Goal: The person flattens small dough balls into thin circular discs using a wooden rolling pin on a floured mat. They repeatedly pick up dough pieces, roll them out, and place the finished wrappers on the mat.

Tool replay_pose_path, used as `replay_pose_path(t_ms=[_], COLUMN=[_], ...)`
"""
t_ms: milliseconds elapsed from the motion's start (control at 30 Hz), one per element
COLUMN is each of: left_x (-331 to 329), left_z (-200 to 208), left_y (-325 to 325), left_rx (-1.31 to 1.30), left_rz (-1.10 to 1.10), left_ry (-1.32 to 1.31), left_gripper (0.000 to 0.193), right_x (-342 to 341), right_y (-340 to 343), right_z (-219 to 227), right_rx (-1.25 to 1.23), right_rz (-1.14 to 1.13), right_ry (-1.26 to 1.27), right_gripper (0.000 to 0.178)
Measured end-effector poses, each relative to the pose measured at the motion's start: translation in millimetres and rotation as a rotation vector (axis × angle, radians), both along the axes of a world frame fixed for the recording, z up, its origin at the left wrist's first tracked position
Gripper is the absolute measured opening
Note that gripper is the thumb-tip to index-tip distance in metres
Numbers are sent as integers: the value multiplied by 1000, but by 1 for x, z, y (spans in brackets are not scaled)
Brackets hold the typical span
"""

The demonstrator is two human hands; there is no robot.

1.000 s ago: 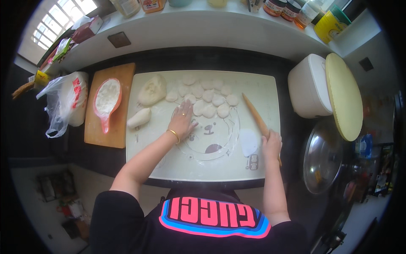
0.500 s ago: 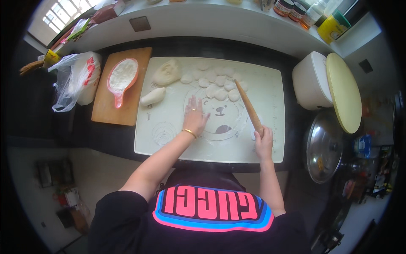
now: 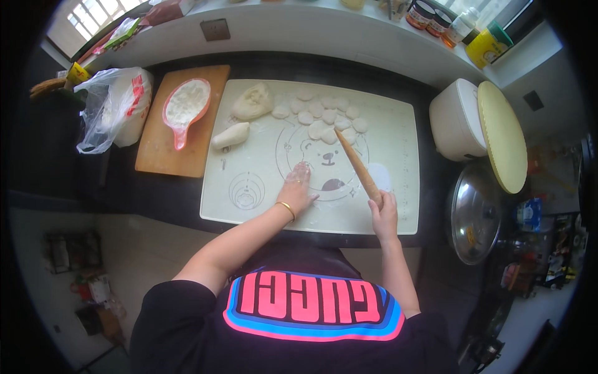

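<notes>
My left hand (image 3: 298, 189) lies on the pale pastry mat (image 3: 398, 143), fingers stretched forward and nothing seen in its grip. In my right hand (image 3: 384, 216) is the near end of a tapered wooden rolling pin (image 3: 356, 163), slanting away to the left. Its far tip lies at the edge of a cluster of small flattened dough rounds (image 3: 317, 129). Farther left on the mat are a large lump of dough (image 3: 253, 101) and a smaller, elongated dough piece (image 3: 231, 136). A white, rounded patch (image 3: 379, 177) shows right of the rolling pin.
Left of the mat, a wooden board (image 3: 154, 153) bears a pink scoop of white flour (image 3: 187, 103), beside a plastic bag (image 3: 122, 109). To the right stand a white bin (image 3: 456, 121), a round yellow board (image 3: 501, 137) and a metal lid (image 3: 474, 215). Jars (image 3: 438, 20) line the sill.
My left hand has slid back toward me and slightly right across the mat. The rolling pin's far tip has swung left and closer to me, with my right hand still holding it.
</notes>
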State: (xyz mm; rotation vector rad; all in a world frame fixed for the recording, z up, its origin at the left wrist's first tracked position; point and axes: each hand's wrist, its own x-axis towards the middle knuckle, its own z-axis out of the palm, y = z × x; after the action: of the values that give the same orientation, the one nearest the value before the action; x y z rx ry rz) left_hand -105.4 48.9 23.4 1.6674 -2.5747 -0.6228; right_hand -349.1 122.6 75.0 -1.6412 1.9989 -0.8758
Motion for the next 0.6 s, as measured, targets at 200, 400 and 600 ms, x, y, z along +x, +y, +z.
replay_pose_path(t_ms=[200,400,600], left_x=[26,73,81], left_z=[2,16,10], left_y=[-12,-20,14], left_rx=[-17,-68,-329], left_rz=[-284,-645,-5], left_ry=[46,181,165], left_gripper=[76,74,80], right_x=[-1,13,64], right_y=[6,0,-25], right_z=[-12,-14,-22], right_rx=[-20,33,-104], right_rz=[11,80,416], right_ry=[37,92,258], right_gripper=[30,33,40])
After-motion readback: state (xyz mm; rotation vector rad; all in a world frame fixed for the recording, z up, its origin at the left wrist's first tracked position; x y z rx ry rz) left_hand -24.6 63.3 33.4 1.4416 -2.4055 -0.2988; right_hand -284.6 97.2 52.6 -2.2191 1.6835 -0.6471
